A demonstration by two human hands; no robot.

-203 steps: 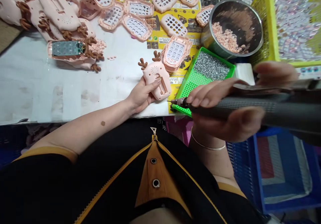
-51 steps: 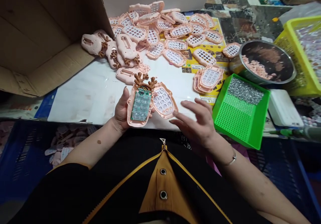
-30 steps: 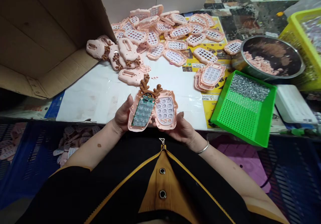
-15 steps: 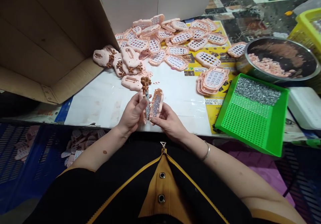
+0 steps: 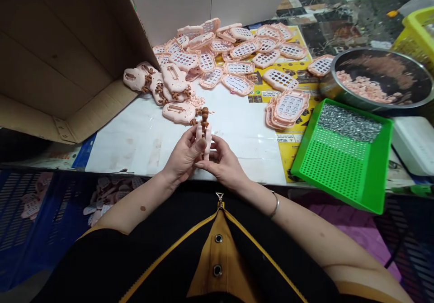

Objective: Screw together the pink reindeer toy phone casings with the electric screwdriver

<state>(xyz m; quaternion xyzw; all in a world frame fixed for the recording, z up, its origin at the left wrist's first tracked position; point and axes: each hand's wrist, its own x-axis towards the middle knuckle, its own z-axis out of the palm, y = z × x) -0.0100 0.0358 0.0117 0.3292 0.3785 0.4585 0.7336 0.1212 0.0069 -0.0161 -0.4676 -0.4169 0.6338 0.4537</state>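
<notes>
Between my hands, near the table's front edge, two pink plastic shell halves stand on edge, face to face. My left hand (image 5: 187,154) is closed on the left shell half (image 5: 199,133), which has a brown beaded piece (image 5: 205,114) sticking up at its far end. Around the right shell half (image 5: 208,136) the fingers of my right hand (image 5: 224,160) are closed. The inner faces are hidden now. Just beyond lie several pink shells with brown pieces (image 5: 178,112), backs up, beside a few small pink bits.
Many pink shells with holes (image 5: 237,84) are heaped at the back, with a small stack (image 5: 290,108) to the right. A green tray (image 5: 339,158) holds screws beside a metal bowl (image 5: 342,99) of small pink parts. An open cardboard box (image 5: 68,45) stands left.
The two shell halves, apart and angled before with their insides showing, have been brought together. My right hand has moved slightly left, and the brown beaded piece now stands upright between them.
</notes>
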